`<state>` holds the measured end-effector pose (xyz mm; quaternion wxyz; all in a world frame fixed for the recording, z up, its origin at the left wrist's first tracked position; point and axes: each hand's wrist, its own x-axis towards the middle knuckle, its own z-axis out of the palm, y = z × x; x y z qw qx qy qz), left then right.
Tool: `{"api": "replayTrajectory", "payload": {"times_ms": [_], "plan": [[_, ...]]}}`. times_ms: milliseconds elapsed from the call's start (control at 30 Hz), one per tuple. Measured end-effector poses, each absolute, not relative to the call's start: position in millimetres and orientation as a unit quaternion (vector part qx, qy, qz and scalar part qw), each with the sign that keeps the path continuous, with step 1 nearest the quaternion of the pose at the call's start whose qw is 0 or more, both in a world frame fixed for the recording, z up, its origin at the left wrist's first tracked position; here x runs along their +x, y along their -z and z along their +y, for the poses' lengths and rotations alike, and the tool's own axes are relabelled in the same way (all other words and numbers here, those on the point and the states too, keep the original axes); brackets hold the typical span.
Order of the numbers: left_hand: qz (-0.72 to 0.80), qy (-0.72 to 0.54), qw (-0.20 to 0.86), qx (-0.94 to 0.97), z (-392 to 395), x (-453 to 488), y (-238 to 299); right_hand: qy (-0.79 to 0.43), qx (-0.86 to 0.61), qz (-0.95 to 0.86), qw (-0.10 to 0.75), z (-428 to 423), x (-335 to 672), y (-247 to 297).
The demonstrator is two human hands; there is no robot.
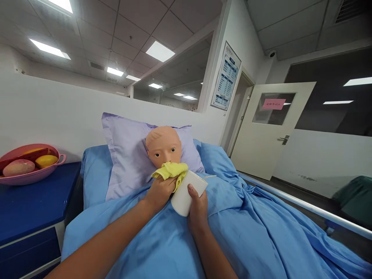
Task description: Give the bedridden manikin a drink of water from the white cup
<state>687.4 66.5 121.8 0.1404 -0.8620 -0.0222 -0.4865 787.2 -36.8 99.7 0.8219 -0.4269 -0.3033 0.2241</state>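
A training manikin (pixel 162 145) lies in bed with its head on a lilac pillow (pixel 126 155). My left hand (pixel 162 190) is closed on a yellow cloth (pixel 171 170), which covers the manikin's mouth and chin. Just to the right, my right hand (pixel 199 207) grips a white cup (pixel 186 199) that tilts toward the upper right. The thumb lies along the cup's side, and a thin pale stick or straw (pixel 210 176) shows past its rim. What the cup holds is hidden from me.
A pink basket (pixel 31 176) of fruit stands on the blue bedside cabinet (pixel 31 205) at left. Blue quilt (pixel 232 232) covers the bed, and a pale side rail (pixel 308 205) runs along the right. Beyond it, a door (pixel 270 147) stands ajar.
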Motion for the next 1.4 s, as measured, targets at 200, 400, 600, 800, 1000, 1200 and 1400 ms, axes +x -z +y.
{"api": "replayTrajectory", "payload": {"times_ms": [200,400,600,800,1000,1200,1400], "plan": [[0.001,0.521,0.051,-0.852,61,666,-113,-0.230,-0.412,-0.303,0.828,-36,786,-103],[0.035,0.577,0.101,-0.810,64,667,-136,-0.225,-0.373,-0.325,0.839,-33,784,-102],[-0.017,0.525,0.134,-0.840,76,678,-118,-0.224,-0.419,-0.307,0.825,-34,786,-99],[-0.023,0.542,0.054,-0.838,69,665,-100,-0.228,-0.425,-0.302,0.822,-34,786,-100],[0.025,0.604,0.012,-0.797,57,677,-125,-0.238,-0.390,-0.318,0.831,-32,784,-100],[-0.025,0.537,0.129,-0.833,73,694,-115,-0.239,-0.421,-0.295,0.824,-37,782,-103],[-0.031,0.537,0.089,-0.838,73,685,-95,-0.226,-0.433,-0.291,0.823,-37,783,-104]]}}
